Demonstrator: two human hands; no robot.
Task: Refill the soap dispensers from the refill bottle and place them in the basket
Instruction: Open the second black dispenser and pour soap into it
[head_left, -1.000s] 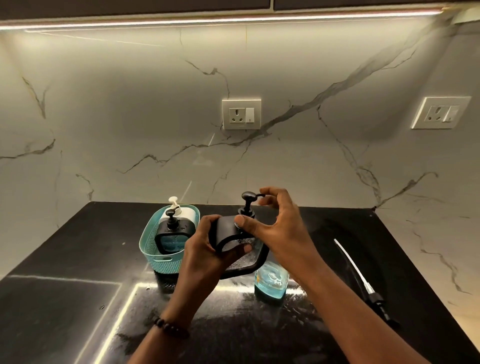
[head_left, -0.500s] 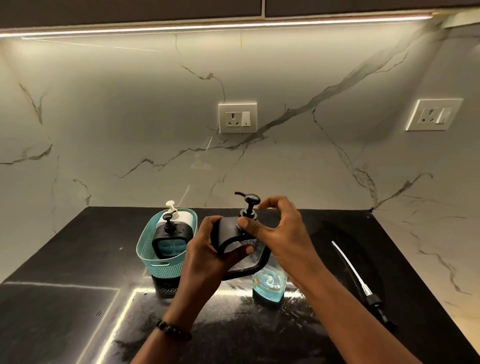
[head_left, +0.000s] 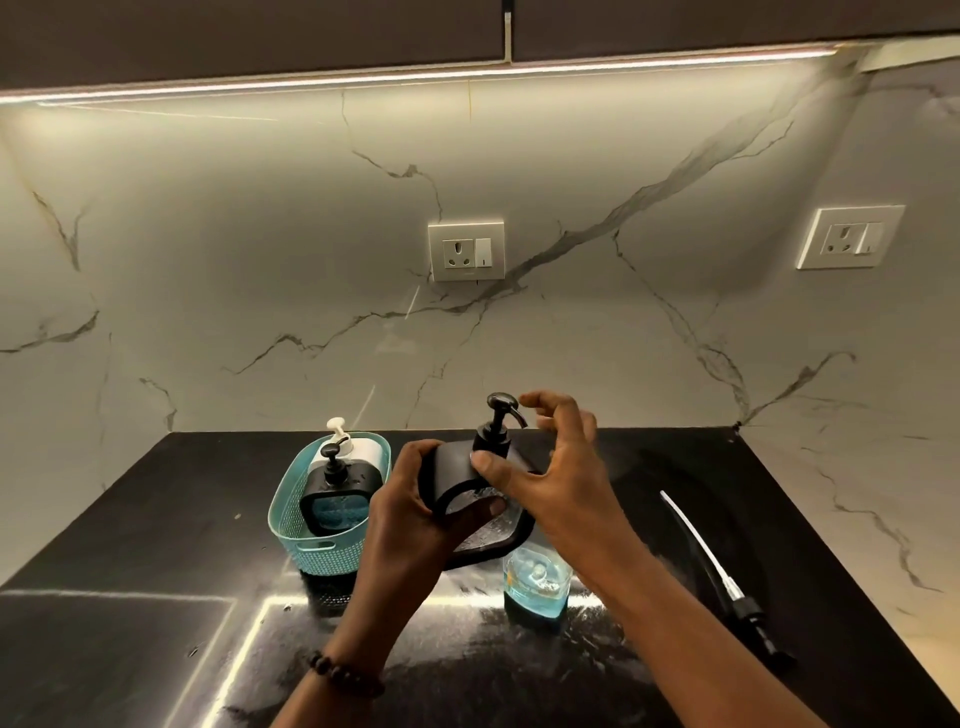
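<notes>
Left hand (head_left: 421, 512) is gripping the black soap dispenser (head_left: 467, 499) from its 9 o'clock side, fingers curling under the body and thumb over the top corner, holding it tilted above the black countertop (head_left: 156, 597). Right hand (head_left: 550, 483) is sitting at the dispenser's 3 o'clock, thumb pressing on the shoulder just under the black pump head (head_left: 498, 426), other fingers curling loosely around the nozzle side; slightly blurred, so can't tell whether they're actually touching the pump. Dispenser's clear window is facing down toward the camera. Refill bottle (head_left: 537, 584), clear with blue liquid low in it, is standing on the counter at 5 o'clock of the held dispenser, right under the right wrist. Teal basket (head_left: 306, 540) is sitting at 9 o'clock of the left hand, just beside it, holding a second black dispenser (head_left: 335, 493) with blue liquid showing and a white dispenser (head_left: 358, 447) behind that. Loose pump with dip tube (head_left: 722, 577) is lying flat at 3 o'clock, well apart from both hands.
</notes>
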